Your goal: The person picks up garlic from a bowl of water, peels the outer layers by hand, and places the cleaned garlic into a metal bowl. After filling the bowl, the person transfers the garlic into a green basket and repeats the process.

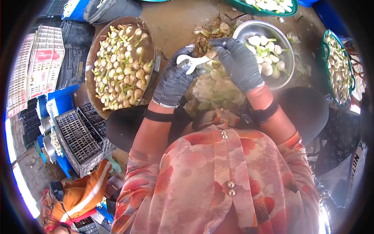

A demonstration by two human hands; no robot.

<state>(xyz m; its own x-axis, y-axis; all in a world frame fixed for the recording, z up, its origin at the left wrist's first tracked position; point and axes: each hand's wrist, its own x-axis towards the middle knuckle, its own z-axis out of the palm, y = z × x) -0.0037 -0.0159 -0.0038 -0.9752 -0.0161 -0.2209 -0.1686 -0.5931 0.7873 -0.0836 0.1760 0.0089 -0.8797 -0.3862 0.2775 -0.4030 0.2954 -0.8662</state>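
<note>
My left hand, in a dark grey glove, is closed round a white, Y-shaped tool that looks like plastic. The tool's right end points at my right hand, gloved alike. Its fingers are pinched on a small brownish piece, perhaps bulb skin; the fingers partly hide it. Beneath both hands lies a heap of pale leafy peelings. Just right of my right hand stands a metal bowl with whitish, green-stemmed bulbs. A wide round tub of similar, browner bulbs is left of my left hand.
Green baskets of bulbs stand at the right and the top. Stacked crates and a black crate fill the left side. Another person in an orange sleeve is at lower left. Wet floor shows ahead.
</note>
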